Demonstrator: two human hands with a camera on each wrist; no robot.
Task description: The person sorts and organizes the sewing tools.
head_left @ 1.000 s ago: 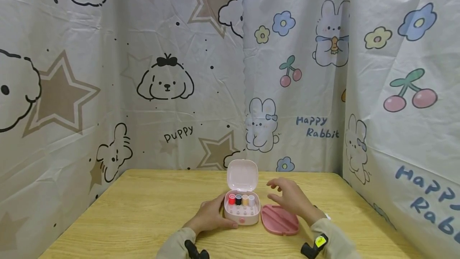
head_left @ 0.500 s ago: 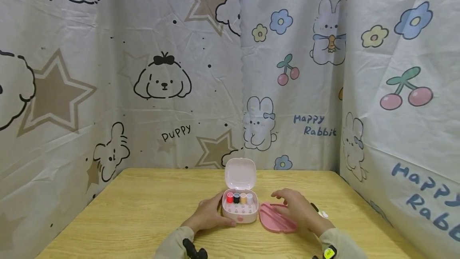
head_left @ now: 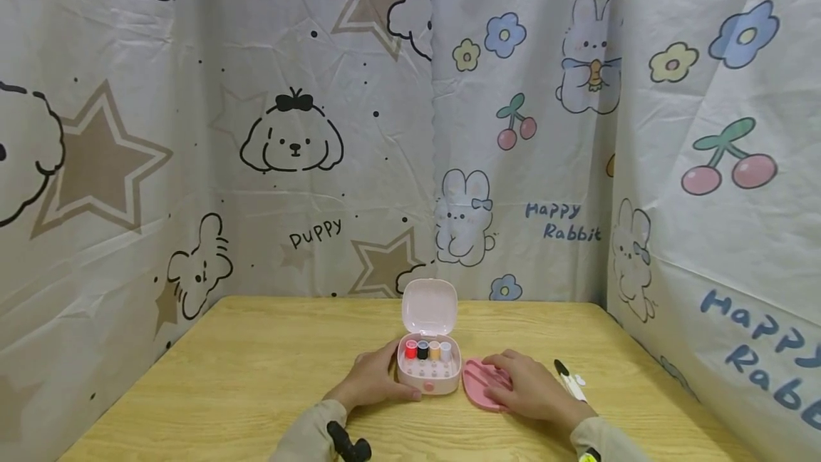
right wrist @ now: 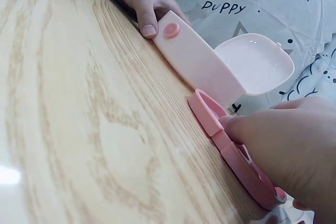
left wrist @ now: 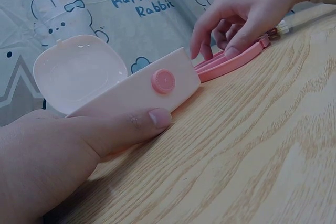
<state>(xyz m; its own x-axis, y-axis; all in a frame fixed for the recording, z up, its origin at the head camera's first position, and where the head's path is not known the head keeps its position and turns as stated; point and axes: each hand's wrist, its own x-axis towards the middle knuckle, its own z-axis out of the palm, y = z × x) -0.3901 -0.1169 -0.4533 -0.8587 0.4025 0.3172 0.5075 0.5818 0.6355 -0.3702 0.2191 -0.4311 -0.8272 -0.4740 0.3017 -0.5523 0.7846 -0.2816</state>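
A pale pink sewing box stands on the table with its lid raised. Red, black, tan and white thread spools line its back row, behind several small pegs. My left hand holds the box's left side, the thumb lying along the lower front in the left wrist view. Over a darker pink compartment tray, just right of the box, is my right hand. Its bent fingers and thumb reach down to the tray, spread apart. The hand covers much of the tray, and nothing shows between the fingertips.
A slim white item with a dark end and a small white piece lie right of the right hand. The wooden table ends at printed curtains behind and at both sides.
My right hand has come down from above the tray and shifted right, its fingertips now at the tray. The slim white item has come into sight. My left hand stays on the box.
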